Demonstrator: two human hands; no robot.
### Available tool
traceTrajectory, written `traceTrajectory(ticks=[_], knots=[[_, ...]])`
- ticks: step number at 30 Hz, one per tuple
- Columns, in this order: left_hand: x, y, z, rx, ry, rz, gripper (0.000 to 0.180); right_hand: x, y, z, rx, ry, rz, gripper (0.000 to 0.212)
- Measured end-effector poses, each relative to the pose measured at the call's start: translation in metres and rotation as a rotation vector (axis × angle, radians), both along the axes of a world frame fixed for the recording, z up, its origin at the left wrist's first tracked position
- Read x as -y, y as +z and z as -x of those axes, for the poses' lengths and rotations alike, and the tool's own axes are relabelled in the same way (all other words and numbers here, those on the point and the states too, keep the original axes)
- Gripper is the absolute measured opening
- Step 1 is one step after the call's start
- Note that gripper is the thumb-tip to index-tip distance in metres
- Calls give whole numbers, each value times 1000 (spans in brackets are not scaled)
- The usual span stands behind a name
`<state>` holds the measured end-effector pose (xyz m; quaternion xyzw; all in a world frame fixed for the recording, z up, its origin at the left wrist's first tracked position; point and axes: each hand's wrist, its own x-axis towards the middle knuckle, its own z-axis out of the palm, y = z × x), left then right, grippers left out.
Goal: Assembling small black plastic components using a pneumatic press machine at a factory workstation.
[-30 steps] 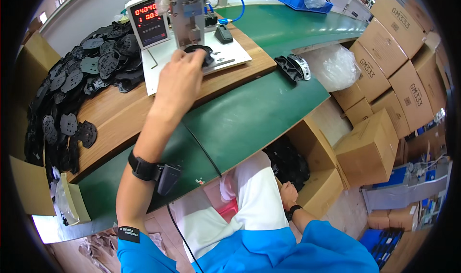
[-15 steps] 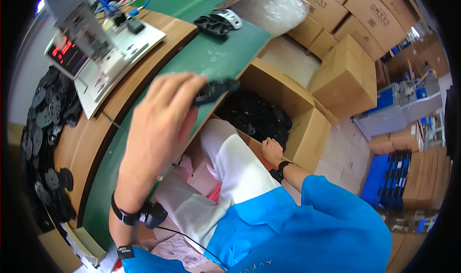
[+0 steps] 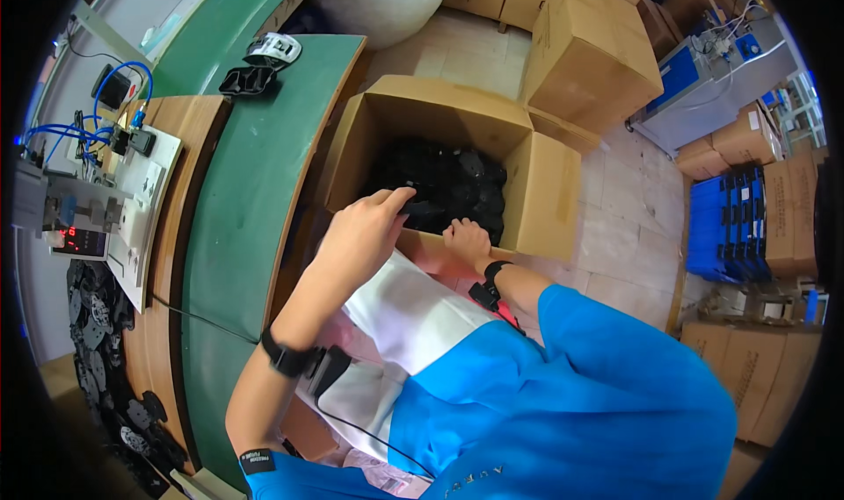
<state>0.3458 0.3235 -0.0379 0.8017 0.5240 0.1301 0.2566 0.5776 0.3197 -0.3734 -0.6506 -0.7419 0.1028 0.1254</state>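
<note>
My left hand is closed on a black plastic part, held at the near left of an open cardboard box. The fingers hide much of this part, and it blends into the dark heap behind it. Inside the box lies a pile of similar black plastic parts. At the box's near side, my right hand has its fingers curled over the rim. Both wrists wear black straps with small devices.
A green-topped table runs along the left, bearing a black and silver shell piece. Beside it, a wooden bench carries a machine and more black parts. Closed cartons and blue crates stand right.
My left hand has carried the black part from above the green table rightward to the box. My right hand stays on the box rim. The whole view has turned.
</note>
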Motion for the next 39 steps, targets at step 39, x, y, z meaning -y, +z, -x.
traceTrajectory(ticks=[39], knots=[[399, 9, 313, -632, 1372, -630, 46, 107, 341, 146, -788, 1224, 44, 24]])
